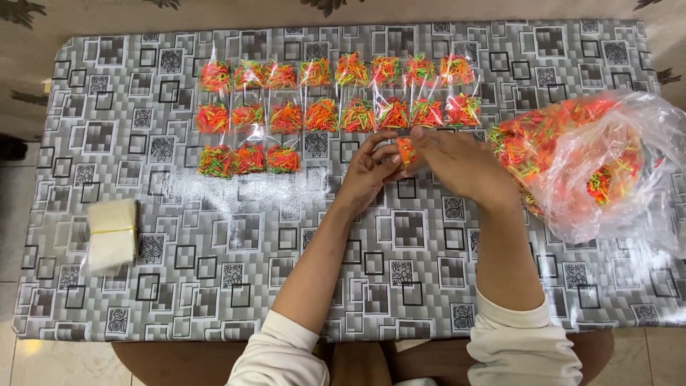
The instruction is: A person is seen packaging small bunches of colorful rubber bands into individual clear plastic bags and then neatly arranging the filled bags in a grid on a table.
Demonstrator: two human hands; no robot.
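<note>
Grey square-patterned table point(214, 243). Large clear plastic bag of orange, green and pink rubber bands point(579, 157) at right edge. Small clear packet of the same bands point(406, 151) near table centre, pinched between both hands. Left hand point(368, 171) and right hand point(457, 161), palms down, fingers clasping it.

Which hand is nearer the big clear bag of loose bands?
Right. The right hand sits just beside the big clear bag, at its left edge; the left hand is farther left, beyond the right hand.
</note>
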